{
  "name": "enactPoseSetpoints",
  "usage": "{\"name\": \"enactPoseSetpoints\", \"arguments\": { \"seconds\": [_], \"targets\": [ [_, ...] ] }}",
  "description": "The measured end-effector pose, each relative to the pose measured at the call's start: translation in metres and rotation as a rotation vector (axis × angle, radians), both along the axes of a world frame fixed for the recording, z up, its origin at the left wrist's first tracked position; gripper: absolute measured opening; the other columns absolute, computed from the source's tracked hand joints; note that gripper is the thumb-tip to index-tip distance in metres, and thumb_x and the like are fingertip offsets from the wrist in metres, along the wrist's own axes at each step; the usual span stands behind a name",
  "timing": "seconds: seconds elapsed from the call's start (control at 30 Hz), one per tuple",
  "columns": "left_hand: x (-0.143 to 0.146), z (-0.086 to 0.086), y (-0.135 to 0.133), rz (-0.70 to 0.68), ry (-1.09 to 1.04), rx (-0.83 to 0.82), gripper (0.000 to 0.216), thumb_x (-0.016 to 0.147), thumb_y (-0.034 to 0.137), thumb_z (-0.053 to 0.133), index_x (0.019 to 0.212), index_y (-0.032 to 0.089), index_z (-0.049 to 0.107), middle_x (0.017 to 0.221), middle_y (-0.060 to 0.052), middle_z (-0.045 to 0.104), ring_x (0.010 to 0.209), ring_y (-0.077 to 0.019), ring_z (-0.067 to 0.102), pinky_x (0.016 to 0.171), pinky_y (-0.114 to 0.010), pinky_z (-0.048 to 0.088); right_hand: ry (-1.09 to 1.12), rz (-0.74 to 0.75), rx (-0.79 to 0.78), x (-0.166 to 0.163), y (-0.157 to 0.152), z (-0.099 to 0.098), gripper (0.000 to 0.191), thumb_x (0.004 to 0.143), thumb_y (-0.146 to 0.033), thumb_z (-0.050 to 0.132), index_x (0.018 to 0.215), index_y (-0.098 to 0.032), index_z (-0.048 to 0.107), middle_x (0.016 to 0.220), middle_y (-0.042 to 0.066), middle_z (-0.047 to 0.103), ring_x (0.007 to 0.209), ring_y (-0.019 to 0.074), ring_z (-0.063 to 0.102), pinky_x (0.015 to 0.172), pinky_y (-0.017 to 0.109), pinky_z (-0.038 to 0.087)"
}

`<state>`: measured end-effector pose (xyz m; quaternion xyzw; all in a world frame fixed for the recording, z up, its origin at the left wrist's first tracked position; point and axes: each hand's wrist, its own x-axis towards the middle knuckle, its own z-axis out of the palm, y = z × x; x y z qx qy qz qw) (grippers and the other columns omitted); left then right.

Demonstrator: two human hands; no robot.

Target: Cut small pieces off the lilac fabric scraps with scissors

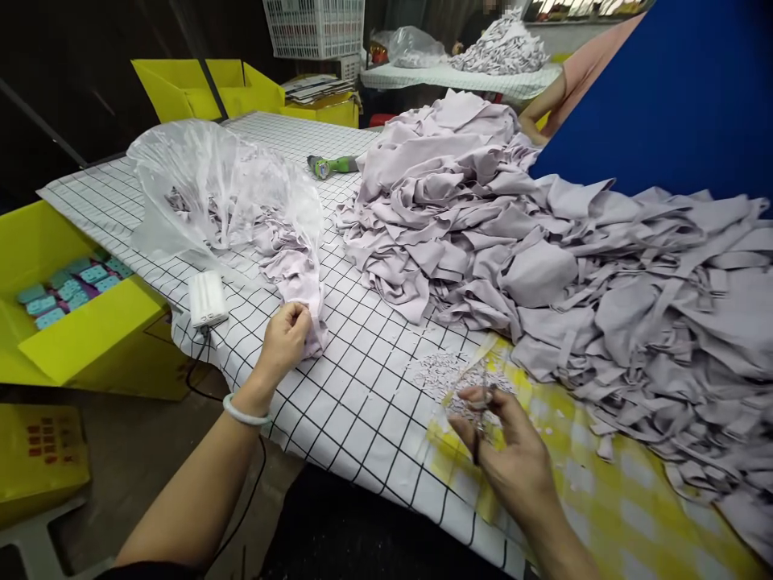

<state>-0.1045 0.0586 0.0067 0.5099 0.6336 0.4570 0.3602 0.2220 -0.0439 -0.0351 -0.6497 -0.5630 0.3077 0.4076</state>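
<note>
My left hand (288, 338) is closed on the edge of a lilac fabric piece (314, 338) at the mouth of a clear plastic bag (223, 177). More lilac pieces lie inside the bag. My right hand (510, 451) is closed on small dark scissors (481, 415), partly hidden by the fingers and blurred. It hovers over a scatter of tiny fabric clippings (447, 372). A large heap of lilac fabric pieces (471, 209) with straps covers the right side of the table, apart from both hands.
The grid-patterned tablecloth (356, 403) meets a yellow checked cloth (592, 491). A white box with a cable (207, 298) sits at the left edge. A green-handled tool (332, 166) lies behind. Yellow boxes (90, 338) stand at left. Another person's arm (547, 105) shows beyond the heap.
</note>
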Motion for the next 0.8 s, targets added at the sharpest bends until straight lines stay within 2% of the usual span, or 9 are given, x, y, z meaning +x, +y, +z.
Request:
{"name": "enactPoseSetpoints", "arguments": {
  "seconds": [0.1,0.23,0.4,0.5,0.57,0.63,0.67,0.73,0.8],
  "targets": [
    [0.001,0.007,-0.011,-0.125,-0.242,-0.077,0.026,0.083,0.042,0.056,0.072,0.021,0.045,0.062,0.005,0.039,0.052,-0.0106,0.036,0.05,-0.022,0.034,0.242,0.179,0.014,-0.046,0.035,0.01,0.036,0.079,-0.045,0.078,0.098,-0.026,0.056,0.115,0.008,0.07,0.107,0.0258,0.066,0.095,0.044,0.052],
    [0.008,0.005,-0.026,-0.289,-0.433,-0.184,0.027,0.076,0.041,0.066,0.074,0.017,0.053,0.062,0.004,0.045,0.051,-0.0088,0.039,0.048,-0.02,0.034,0.612,0.4,0.052,-0.11,0.081,0.015,0.037,0.075,-0.036,0.082,0.092,-0.026,0.051,0.127,0.006,0.064,0.119,0.0225,0.059,0.106,0.042,0.045],
    [0.013,-0.013,-0.032,-0.355,-0.523,-0.262,0.031,0.077,0.041,0.073,0.091,0.015,0.064,0.078,-0.001,0.061,0.07,-0.0142,0.056,0.066,-0.025,0.048,0.721,0.535,-0.083,-0.143,0.098,0.007,0.036,0.07,-0.037,0.084,0.081,-0.024,0.052,0.092,0.002,0.068,0.089,0.0192,0.064,0.088,0.036,0.052],
    [0.014,-0.013,-0.032,-0.342,-0.328,-0.182,0.027,0.082,0.042,0.073,0.088,0.016,0.068,0.085,-0.004,0.062,0.083,-0.0184,0.059,0.078,-0.031,0.049,0.706,0.525,-0.094,-0.14,0.094,0.005,0.035,0.068,-0.034,0.084,0.079,-0.023,0.053,0.084,0.0,0.067,0.082,0.0178,0.062,0.081,0.033,0.052],
    [0.013,-0.006,-0.03,-0.246,-0.054,0.026,0.022,0.084,0.039,0.071,0.082,0.017,0.071,0.094,-0.006,0.062,0.097,-0.022,0.058,0.09,-0.035,0.048,0.705,0.484,-0.072,-0.139,0.097,0.005,0.033,0.07,-0.032,0.082,0.081,-0.023,0.052,0.091,0.001,0.069,0.086,0.0175,0.062,0.084,0.033,0.05],
    [0.01,0.002,-0.025,-0.154,0.117,0.185,0.021,0.087,0.038,0.066,0.081,0.018,0.069,0.103,-0.008,0.062,0.105,-0.0235,0.058,0.095,-0.036,0.047,0.709,0.431,-0.038,-0.141,0.105,0.006,0.032,0.072,-0.032,0.079,0.083,-0.024,0.05,0.102,0.002,0.07,0.091,0.0172,0.062,0.089,0.034,0.049],
    [0.008,0.005,-0.022,-0.133,0.15,0.189,0.024,0.09,0.039,0.06,0.081,0.018,0.067,0.101,-0.008,0.063,0.103,-0.0227,0.06,0.092,-0.036,0.048,0.713,0.411,-0.023,-0.143,0.111,0.008,0.032,0.072,-0.032,0.078,0.084,-0.024,0.049,0.105,0.003,0.07,0.093,0.0171,0.062,0.09,0.034,0.049],
    [0.005,0.005,-0.015,-0.144,0.188,0.093,0.035,0.095,0.044,0.048,0.077,0.017,0.061,0.083,-0.005,0.064,0.081,-0.019,0.063,0.075,-0.031,0.051,0.72,0.377,0.006,-0.145,0.124,0.011,0.032,0.071,-0.031,0.077,0.084,-0.024,0.048,0.106,0.003,0.069,0.094,0.0171,0.062,0.09,0.034,0.049],
    [0.005,-0.003,-0.009,-0.156,0.268,-0.015,0.045,0.093,0.053,0.049,0.065,0.018,0.055,0.06,-0.001,0.054,0.059,-0.0162,0.055,0.059,-0.028,0.044,0.722,0.344,0.032,-0.144,0.133,0.015,0.032,0.07,-0.032,0.076,0.083,-0.024,0.047,0.104,0.002,0.068,0.094,0.0171,0.061,0.087,0.033,0.049]
  ]
}}
